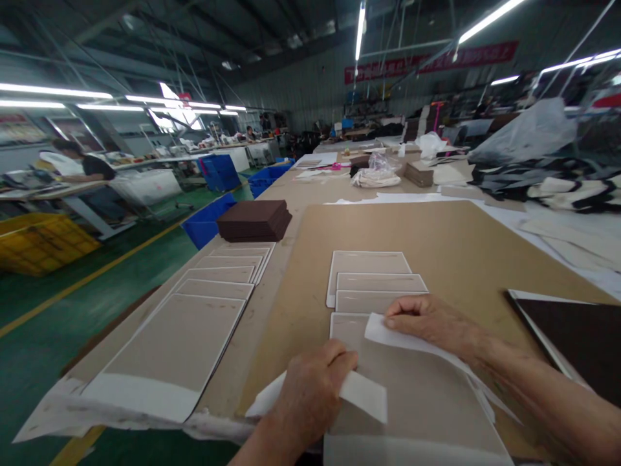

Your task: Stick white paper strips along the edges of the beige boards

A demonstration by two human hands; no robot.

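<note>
My right hand (423, 318) pinches the corner of a white paper strip (381, 330), which trails back under my forearm along the right side of a beige panel (412, 388). My left hand (313, 382) is closed around another white strip (366, 396), whose two ends stick out on either side of the fist. That fist is over the left edge of the same panel. The panel lies at the near end of an overlapping row of white-edged beige panels (373, 261). I cannot tell whether the right strip is still attached to the panel.
On the left, more overlapping beige panels (169, 343) lie near the table edge, with a stack of dark brown pieces (255, 220) behind them. A dark brown sheet (582, 343) lies at right. Plastic bags (528, 136) and cloth scraps sit farther back. Blue bins (206, 223) stand beside the table.
</note>
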